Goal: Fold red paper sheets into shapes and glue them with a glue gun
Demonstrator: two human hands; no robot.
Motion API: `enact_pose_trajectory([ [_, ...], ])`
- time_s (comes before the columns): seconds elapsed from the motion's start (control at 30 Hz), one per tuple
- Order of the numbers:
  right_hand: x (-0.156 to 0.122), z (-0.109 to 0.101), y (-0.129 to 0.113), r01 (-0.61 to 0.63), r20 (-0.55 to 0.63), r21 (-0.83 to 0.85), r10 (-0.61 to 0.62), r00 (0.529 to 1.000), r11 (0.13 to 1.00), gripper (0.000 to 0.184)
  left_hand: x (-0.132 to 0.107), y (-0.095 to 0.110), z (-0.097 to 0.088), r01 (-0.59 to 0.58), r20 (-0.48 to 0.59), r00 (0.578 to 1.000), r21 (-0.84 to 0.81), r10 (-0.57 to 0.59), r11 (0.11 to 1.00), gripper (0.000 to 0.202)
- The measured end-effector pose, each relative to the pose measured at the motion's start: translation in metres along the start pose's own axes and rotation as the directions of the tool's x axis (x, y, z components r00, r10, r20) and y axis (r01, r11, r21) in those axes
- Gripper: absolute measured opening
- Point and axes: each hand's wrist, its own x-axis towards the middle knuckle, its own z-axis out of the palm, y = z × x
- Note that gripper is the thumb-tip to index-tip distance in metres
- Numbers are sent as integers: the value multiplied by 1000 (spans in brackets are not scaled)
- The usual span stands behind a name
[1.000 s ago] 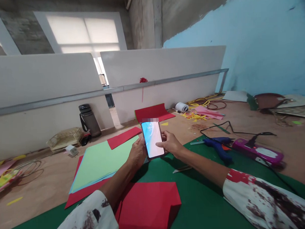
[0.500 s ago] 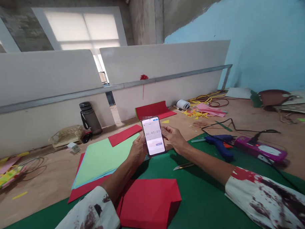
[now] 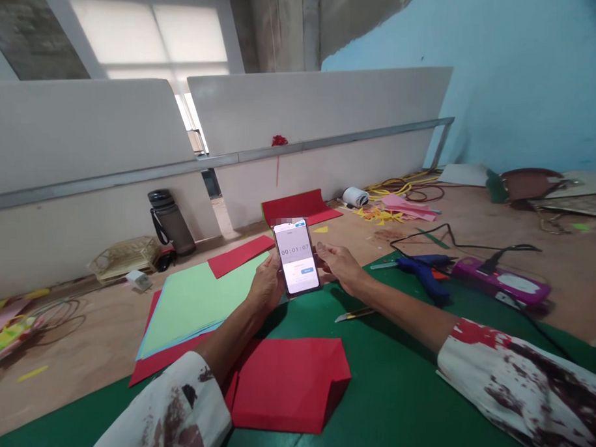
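Observation:
A smartphone (image 3: 298,259) with a lit screen reading 00:01:07 is held upright, slightly tilted, above the green mat (image 3: 382,390). My left hand (image 3: 267,281) grips its left edge, fingers partly hidden behind it. At the right edge, my right hand (image 3: 342,266) is closed on the phone too, with the thumb at its side. Below the hands lies a folded red paper piece (image 3: 288,383). A box cutter (image 3: 354,315) rests under my right forearm. Beside my left forearm is a stack of light green sheets (image 3: 197,292), with blue and red sheets beneath.
A blue glue gun (image 3: 424,278) and a purple power strip (image 3: 500,283) with a black cable lie at right. Behind stand a dark bottle (image 3: 171,221) and a small woven bench (image 3: 126,257). Yellow and pink paper scraps (image 3: 407,206) lie near the wall.
The view has tipped down a little, so the surroundings sit slightly higher at the wall and lower objects shift up. Both hands still hold the smartphone in much the same pose.

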Motion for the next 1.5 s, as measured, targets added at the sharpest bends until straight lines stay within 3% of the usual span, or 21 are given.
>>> enact_pose_trajectory([
  [0.3,-5,-4,1,-111,159,-7,111,981,994,7,5,-3,-2,5,-28,1000,-100,-8,995,24],
  [0.47,-3,-6,1,-126,163,-35,130,978,991,22,7,-4,-3,9,-35,999,-112,-13,994,23],
  [1.5,-1,-8,2,-110,135,-103,123,983,989,18,7,-5,-3,16,-82,996,-98,-24,995,14],
])
